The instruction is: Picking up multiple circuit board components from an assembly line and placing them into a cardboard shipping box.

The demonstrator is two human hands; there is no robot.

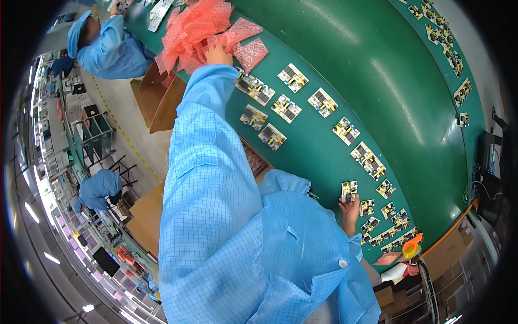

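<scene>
Apparently mid-reach for wrapping. Left hand (218,55) is stretched far out to the heap of pink bubble wrap (197,27) at the far end of the green tabletop (302,167). Its fingers rest at the heap's near edge; whether they pinch a piece or lie apart cannot be told, tips being lost against the plastic.

Right hand (350,210), low and to the right, has its fingers clamped on one circuit board (349,189), held by its near end, components facing the camera. It is just beside the other boards (367,207), which lie in loose lines along the tabletop; a further cluster (293,78) sits nearer the heap.

Step in hand, as judged: fetching wrap for the held board, the two well apart for now. Next move would call for freeing a single piece from the tangle, then bringing board and wrap together without bending or knocking the components.

Also noted: open cardboard box (156,102) below the heap; co-worker in blue (116,51) beyond it.
</scene>
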